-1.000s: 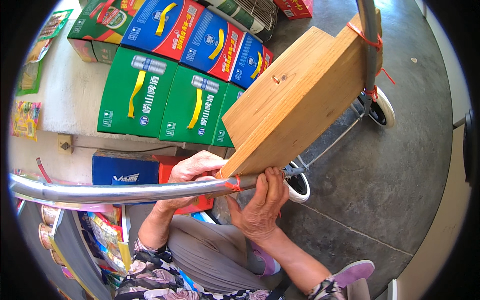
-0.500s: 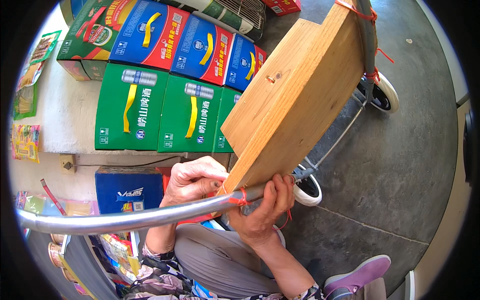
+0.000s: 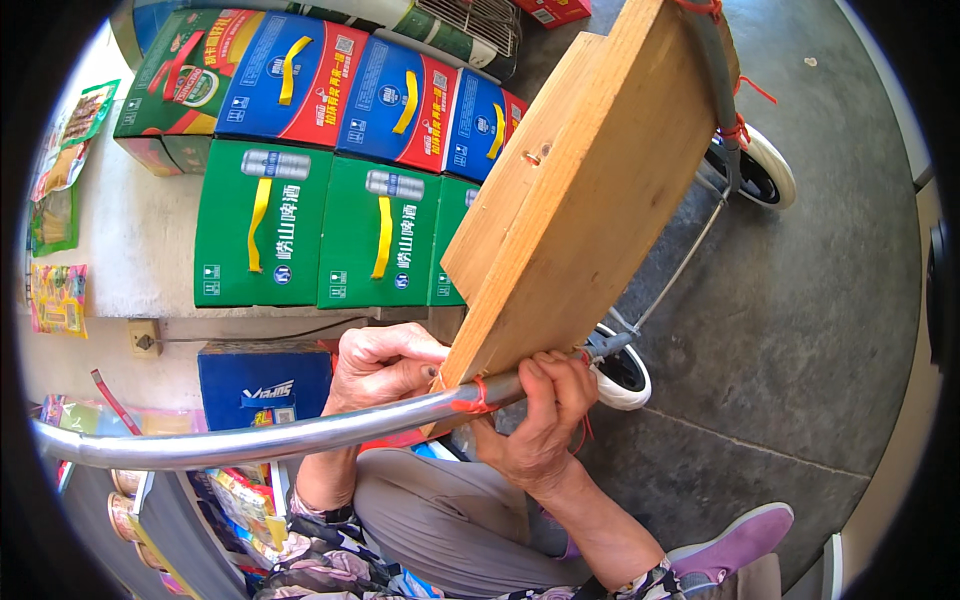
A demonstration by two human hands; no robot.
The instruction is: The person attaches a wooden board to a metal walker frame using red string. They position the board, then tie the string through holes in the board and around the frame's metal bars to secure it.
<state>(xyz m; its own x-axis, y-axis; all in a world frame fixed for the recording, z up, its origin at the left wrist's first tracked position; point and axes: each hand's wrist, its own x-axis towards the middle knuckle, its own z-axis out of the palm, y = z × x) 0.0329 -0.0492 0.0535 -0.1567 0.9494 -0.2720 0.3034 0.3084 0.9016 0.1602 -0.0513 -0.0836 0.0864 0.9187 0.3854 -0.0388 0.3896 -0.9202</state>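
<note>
A thick wooden board [image 3: 590,210] stands tilted against a bent metal tube [image 3: 250,440], its lower corner between my hands. Red cord [image 3: 472,394] is wound round the tube beside that corner. My left hand [image 3: 380,370] is closed at the board's corner, thumb and forefinger pinched on what looks like a thin strand of the cord. From the other side my right hand [image 3: 540,420] curls round the tube, fingertips against the board's lower edge and thumb beneath. More red cord [image 3: 737,130] ties the tube at the board's far end.
White-rimmed wheels [image 3: 765,165] sit on the frame's thin legs over the grey floor [image 3: 760,350]. Green cartons [image 3: 262,225] and blue-red cartons [image 3: 290,75] are stacked at the back left. A blue box [image 3: 262,385] and a shelf of packets stand on the left.
My left hand stays pinched at the board's corner and my right hand stays on the tube, its fingers slightly shifted. The view has moved a little.
</note>
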